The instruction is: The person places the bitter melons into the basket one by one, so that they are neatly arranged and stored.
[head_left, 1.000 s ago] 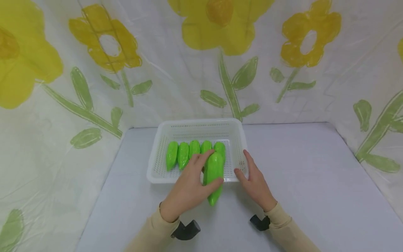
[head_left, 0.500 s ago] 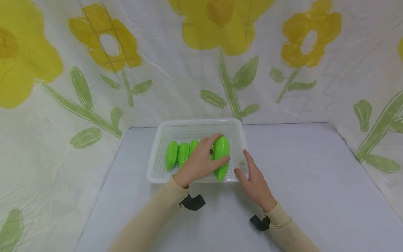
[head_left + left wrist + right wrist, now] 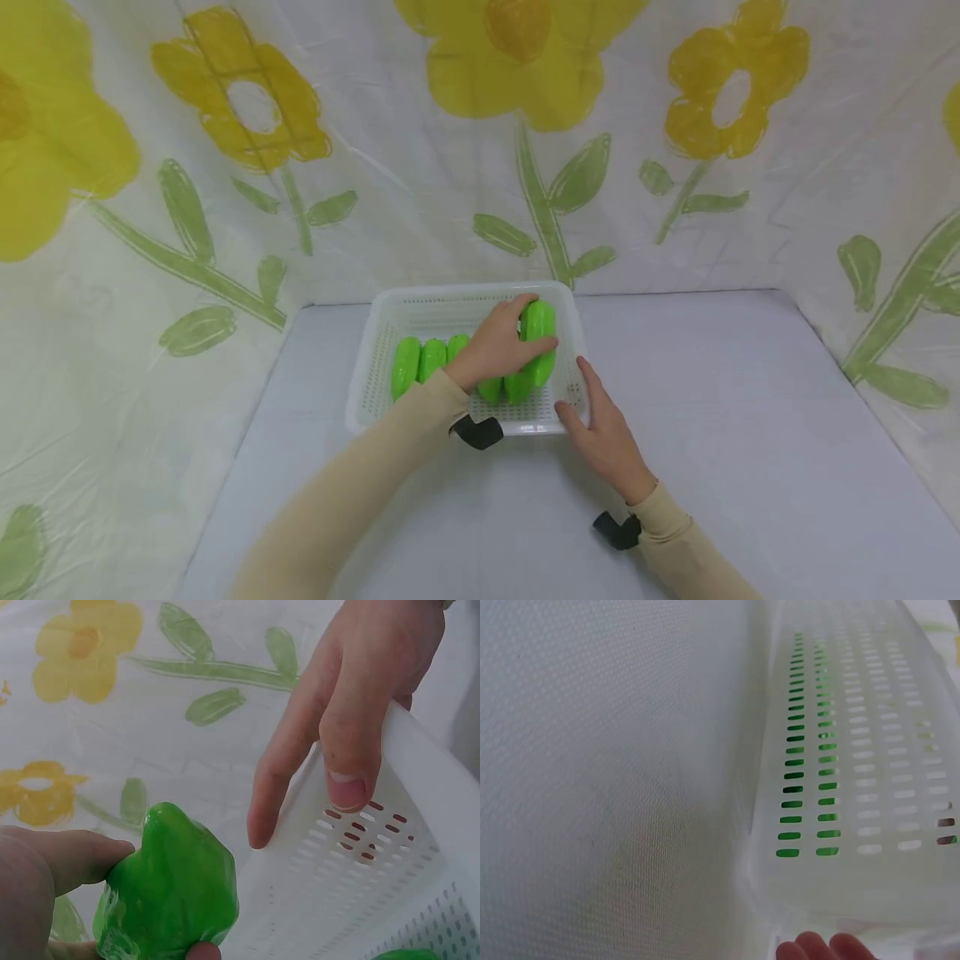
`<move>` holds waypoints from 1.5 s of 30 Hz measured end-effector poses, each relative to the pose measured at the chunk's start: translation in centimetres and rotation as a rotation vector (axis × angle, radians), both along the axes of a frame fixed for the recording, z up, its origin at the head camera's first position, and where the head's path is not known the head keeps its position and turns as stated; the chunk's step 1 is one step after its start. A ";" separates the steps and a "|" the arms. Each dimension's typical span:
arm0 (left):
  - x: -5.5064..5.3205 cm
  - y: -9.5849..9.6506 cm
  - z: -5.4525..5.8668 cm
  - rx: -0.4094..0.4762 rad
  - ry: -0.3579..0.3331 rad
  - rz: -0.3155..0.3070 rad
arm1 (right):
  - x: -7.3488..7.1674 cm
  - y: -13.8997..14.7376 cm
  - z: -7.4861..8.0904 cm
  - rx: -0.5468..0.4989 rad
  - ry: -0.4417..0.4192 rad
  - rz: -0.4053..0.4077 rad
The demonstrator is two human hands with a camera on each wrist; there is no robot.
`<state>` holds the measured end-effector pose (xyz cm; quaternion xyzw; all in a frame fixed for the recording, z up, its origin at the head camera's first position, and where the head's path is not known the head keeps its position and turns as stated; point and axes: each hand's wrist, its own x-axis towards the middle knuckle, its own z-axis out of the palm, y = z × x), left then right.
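In the head view my left hand [image 3: 497, 343] holds a glossy bright green, tapered, ridged vegetable [image 3: 540, 323] between thumb and fingers, over the right part of a white slotted plastic basket [image 3: 472, 290]. The left wrist view shows the held green vegetable [image 3: 176, 885] end-on, its surface lumpy. Several similar green vegetables [image 3: 407, 367] lie side by side in the basket, some partly hidden by my left hand and forearm. At the basket's front right corner my right hand [image 3: 606, 437] grips the rim, thumb on the inside. Its fingertips [image 3: 810, 946] show below the basket wall in the right wrist view.
The basket stands on a pale table [image 3: 712, 400] near its back edge. Behind it hangs a white sheet [image 3: 420, 208] printed with yellow flowers. Each wrist wears a black camera mount [image 3: 478, 433].
My left hand has moved the green vegetable from the basket's front edge back and to the right, over the basket's right part. The right hand keeps its grip on the corner.
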<state>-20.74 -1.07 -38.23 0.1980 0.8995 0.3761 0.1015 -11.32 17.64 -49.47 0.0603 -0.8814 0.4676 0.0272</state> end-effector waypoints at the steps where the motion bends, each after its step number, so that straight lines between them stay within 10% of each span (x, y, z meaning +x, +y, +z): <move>1: -0.2 0.1 -0.1 -0.007 -0.009 0.004 | 0.0 0.0 0.0 -0.001 -0.001 -0.001; 24: -4.1 1.4 -4.4 -0.184 -0.153 -0.054 | -0.2 -0.1 -0.5 0.005 0.009 0.006; 45: -4.7 3.8 -5.7 -0.479 -0.044 -0.126 | 0.0 -0.1 0.0 -0.011 0.019 -0.008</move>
